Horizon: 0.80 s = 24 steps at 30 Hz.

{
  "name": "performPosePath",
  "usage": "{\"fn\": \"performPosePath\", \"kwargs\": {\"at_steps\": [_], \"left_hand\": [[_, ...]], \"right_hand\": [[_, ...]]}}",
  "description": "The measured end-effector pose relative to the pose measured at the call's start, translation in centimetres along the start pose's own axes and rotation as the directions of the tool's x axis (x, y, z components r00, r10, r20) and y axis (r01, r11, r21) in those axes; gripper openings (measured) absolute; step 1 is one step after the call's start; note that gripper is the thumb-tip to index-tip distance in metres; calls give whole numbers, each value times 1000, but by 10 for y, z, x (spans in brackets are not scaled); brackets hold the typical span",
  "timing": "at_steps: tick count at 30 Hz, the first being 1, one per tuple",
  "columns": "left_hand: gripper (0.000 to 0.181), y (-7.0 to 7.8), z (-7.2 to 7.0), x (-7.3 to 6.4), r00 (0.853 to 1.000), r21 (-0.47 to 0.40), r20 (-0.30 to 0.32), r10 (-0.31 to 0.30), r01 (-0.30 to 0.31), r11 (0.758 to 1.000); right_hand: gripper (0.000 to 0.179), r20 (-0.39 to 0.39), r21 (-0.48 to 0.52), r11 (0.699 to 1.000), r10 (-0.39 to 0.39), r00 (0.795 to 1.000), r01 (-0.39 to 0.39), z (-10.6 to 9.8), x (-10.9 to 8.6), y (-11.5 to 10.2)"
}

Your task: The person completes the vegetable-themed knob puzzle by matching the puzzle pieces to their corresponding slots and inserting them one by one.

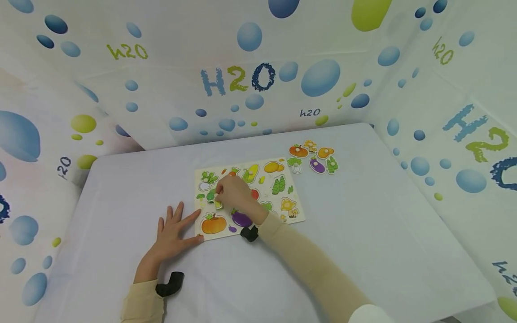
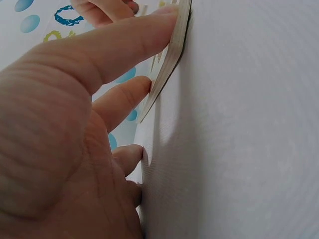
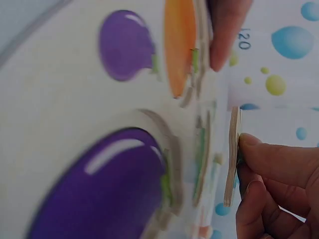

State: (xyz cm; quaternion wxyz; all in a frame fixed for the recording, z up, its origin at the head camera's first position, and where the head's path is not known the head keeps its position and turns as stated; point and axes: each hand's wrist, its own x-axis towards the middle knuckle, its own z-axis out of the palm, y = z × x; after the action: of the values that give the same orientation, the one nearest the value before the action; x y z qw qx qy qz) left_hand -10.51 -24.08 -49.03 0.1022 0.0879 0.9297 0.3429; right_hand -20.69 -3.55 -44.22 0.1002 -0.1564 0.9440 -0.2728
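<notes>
A wooden vegetable puzzle board [image 1: 264, 211] lies on the cloth-covered table, with pictures such as a pumpkin [image 1: 213, 224] and an eggplant [image 1: 241, 219]. My left hand [image 1: 171, 237] is spread flat at its left side, thumb and index fingertip on the board's edge. Over the left part of the board, my right hand [image 1: 236, 193] pinches a thin wooden puzzle piece [image 3: 233, 159] between thumb and fingers. That piece is seen edge-on in the right wrist view, tilted up above the board; its picture is mostly hidden, with some green showing beside the fingers in the head view.
Several loose puzzle pieces lie beyond the board's far right corner, among them a pumpkin piece [image 1: 298, 151], an eggplant piece [image 1: 317, 165] and a cabbage-like piece [image 1: 296, 164]. White walls with blue and green drops surround the white tablecloth [image 1: 383, 233].
</notes>
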Motion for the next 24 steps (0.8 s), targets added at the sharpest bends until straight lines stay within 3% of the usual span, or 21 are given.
{"fn": "performPosePath", "kwargs": {"at_steps": [8, 24], "left_hand": [[78, 2, 0, -1, 1000, 15, -7, 5, -5, 1000], [78, 3, -3, -3, 1000, 22, -12, 1, -1, 1000]], "right_hand": [[9, 15, -67, 997, 22, 1000, -21, 14, 4, 4], [8, 13, -129, 991, -20, 1000, 21, 16, 7, 3]]}}
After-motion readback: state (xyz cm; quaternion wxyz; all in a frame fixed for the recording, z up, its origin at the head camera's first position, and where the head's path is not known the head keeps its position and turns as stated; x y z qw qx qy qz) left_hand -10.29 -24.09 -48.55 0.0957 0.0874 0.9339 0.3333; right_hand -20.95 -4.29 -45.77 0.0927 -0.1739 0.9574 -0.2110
